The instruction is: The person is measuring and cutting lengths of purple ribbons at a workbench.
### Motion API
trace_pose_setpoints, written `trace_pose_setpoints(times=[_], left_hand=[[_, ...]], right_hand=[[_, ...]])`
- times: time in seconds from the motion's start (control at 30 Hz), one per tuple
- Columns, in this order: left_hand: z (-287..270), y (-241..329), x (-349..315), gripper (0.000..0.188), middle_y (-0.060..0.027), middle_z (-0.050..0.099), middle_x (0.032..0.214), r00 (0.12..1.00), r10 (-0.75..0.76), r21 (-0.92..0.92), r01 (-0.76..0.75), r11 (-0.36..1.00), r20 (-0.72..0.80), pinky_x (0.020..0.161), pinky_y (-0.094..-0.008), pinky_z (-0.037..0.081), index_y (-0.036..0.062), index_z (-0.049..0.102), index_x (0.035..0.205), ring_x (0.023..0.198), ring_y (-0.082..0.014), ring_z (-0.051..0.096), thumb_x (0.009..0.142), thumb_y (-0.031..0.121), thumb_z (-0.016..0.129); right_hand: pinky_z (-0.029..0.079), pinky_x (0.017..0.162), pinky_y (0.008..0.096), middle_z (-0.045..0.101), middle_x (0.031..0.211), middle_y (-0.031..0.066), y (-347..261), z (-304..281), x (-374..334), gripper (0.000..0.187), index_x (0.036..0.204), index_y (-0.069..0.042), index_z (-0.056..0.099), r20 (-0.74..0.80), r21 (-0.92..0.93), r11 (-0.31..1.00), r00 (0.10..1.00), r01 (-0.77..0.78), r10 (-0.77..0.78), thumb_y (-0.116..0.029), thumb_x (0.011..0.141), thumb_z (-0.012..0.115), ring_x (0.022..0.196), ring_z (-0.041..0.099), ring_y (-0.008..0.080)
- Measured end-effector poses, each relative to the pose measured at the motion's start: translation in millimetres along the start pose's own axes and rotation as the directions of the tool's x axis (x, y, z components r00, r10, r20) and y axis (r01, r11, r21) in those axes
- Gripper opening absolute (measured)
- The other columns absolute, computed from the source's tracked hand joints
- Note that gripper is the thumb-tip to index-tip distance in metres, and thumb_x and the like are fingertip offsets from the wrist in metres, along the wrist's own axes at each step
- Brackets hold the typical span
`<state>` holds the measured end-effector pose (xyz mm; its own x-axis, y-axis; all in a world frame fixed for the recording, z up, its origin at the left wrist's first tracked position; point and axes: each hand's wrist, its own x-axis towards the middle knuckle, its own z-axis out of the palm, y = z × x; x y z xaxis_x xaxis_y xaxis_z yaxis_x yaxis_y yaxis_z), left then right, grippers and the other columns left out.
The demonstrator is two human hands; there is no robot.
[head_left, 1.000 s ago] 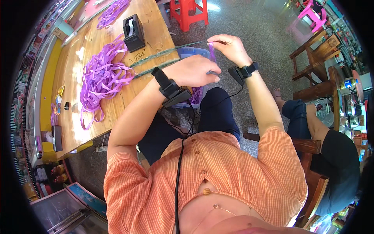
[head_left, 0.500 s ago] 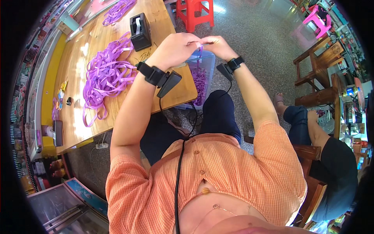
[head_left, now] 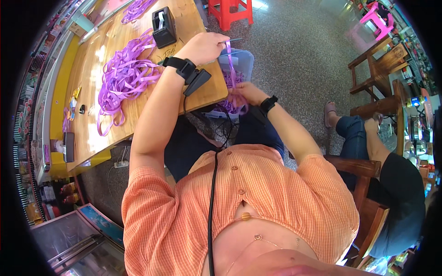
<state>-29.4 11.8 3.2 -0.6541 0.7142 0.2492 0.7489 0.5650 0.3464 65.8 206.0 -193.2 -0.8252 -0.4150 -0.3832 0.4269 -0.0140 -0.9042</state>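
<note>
Beyond the table's corner, my left hand [head_left: 209, 47] is closed at the fingertips on the upper end of a purple ribbon [head_left: 230, 62]. A thin dark rod [head_left: 235, 40] sticks out to the right from those fingers; its kind is not clear. The ribbon runs down, taut, to my right hand [head_left: 251, 94], which is closed round its lower part, with loops hanging below. Under both hands stands a clear bluish plastic bin [head_left: 249, 62] with purple ribbon pieces in it. A big tangled heap of purple ribbon [head_left: 120, 78] lies on the table to the left.
The wooden table [head_left: 152, 103] holds a black tape dispenser [head_left: 164, 32] and a second ribbon bundle [head_left: 137, 10]. A red stool [head_left: 229, 14] stands ahead. At right are wooden chairs [head_left: 377, 69] and a seated person's leg [head_left: 352, 133]. A black cable [head_left: 212, 198] hangs down my front.
My hands were together at the ribbon's top. The right hand has moved down and toward me, drawing a length of ribbon out straight; the left has shifted slightly left and away.
</note>
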Motion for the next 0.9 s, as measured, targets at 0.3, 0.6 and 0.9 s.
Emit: trace_pose_setpoints(times=[0.3, 0.6, 0.9], left_hand=[[0, 10, -9, 0.032, -0.0198, 0.067, 0.107, 0.998, 0.058, 0.17, -0.055, 0.984, -0.013, 0.089, -0.0439, 0.05, 0.0086, 0.065, 0.12, 0.099, -0.0389, 0.063, 0.093, 0.017, 0.051], [11, 133, -137, 0.012, -0.0153, 0.069, 0.086, 0.999, 0.05, -0.371, -0.043, 0.928, 0.008, 0.071, -0.0356, 0.053, 0.0011, 0.069, 0.093, 0.08, -0.0289, 0.068, 0.089, 0.012, 0.065], [130, 95, -170, 0.033, -0.0037, 0.071, 0.084, 0.932, -0.363, -0.819, 0.22, 0.529, 0.016, 0.067, -0.0286, 0.052, 0.0032, 0.066, 0.116, 0.072, -0.0136, 0.064, 0.088, 0.021, 0.071]], right_hand=[[0.061, 0.066, 0.0346, 0.07, 0.091, 0.0193, 58, 33, -52, 0.028, 0.11, 0.007, 0.06, 0.139, 0.143, 0.938, 0.945, -0.315, 0.296, -0.018, 0.097, 0.055, 0.071, 0.07, 0.0231], [0.059, 0.062, 0.0311, 0.07, 0.085, 0.0134, 38, 56, -105, 0.029, 0.106, 0.002, 0.062, 0.115, 0.181, 0.911, 0.928, -0.369, 0.354, -0.024, 0.096, 0.061, 0.067, 0.068, 0.0175], [0.054, 0.053, 0.0245, 0.07, 0.079, 0.0114, 29, 78, -142, 0.028, 0.103, 0.0, 0.067, 0.081, 0.282, 0.886, 0.929, -0.368, 0.36, -0.026, 0.095, 0.061, 0.057, 0.064, 0.0141]])
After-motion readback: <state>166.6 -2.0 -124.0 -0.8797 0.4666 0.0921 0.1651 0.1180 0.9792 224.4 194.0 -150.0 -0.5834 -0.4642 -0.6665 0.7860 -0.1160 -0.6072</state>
